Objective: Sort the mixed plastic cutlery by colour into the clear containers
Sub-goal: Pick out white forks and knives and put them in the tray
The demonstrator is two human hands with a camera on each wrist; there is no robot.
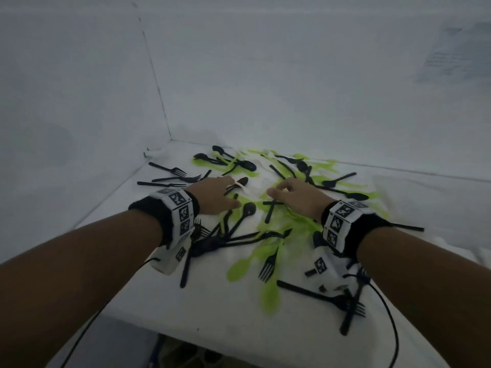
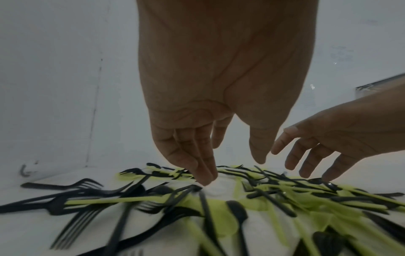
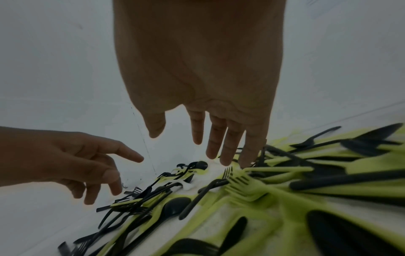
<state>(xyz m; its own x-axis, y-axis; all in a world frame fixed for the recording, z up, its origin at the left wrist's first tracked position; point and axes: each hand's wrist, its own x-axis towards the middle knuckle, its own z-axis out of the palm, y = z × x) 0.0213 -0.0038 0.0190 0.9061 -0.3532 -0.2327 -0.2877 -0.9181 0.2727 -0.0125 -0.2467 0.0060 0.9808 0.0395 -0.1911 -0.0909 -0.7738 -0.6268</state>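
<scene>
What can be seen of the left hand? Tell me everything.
The left hand reaches palm-down over the mixed pile of black and lime-green plastic cutlery on the white table. Its fingers hang straight, close together, tips at or just above the pile near a black spoon; contact is unclear. It grips nothing. A black wristband with white marker tags wraps the wrist. The right hand is close beside it, apart.
</scene>
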